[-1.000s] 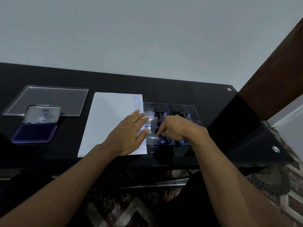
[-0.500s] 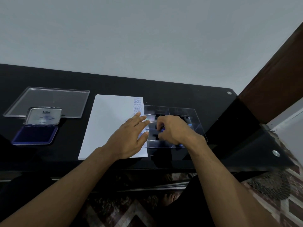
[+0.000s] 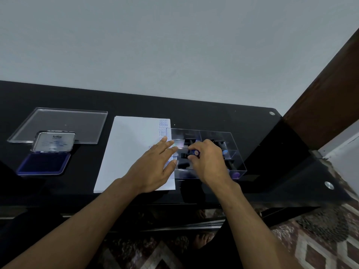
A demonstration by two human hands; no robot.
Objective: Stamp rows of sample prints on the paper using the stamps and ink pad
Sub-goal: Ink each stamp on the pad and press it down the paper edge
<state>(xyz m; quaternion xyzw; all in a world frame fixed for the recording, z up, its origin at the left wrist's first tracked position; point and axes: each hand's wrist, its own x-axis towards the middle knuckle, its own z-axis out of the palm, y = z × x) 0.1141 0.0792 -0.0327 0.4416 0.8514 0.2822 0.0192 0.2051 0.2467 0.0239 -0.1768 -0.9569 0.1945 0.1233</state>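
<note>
A white paper [image 3: 128, 152] lies on the black table, with a column of blue prints along its right edge. My left hand [image 3: 153, 167] rests flat on the paper's lower right part, fingers straight. Right of the paper stands a clear plastic box [image 3: 237, 152] with several stamps in its compartments. My right hand [image 3: 208, 160] is over the box and grips a stamp with a blue handle [image 3: 194, 153], lifted above the compartments. The open ink pad [image 3: 44, 163] with its blue pad and raised lid sits at the far left.
A clear plastic lid [image 3: 58, 123] lies flat behind the ink pad. The black glass table [image 3: 213, 115] ends at a corner on the right, next to a brown wooden post [image 3: 326, 94]. A patterned floor shows below the front edge.
My right hand has picked a blue-handled stamp out of the box and raised it. The left hand stays flat on the paper.
</note>
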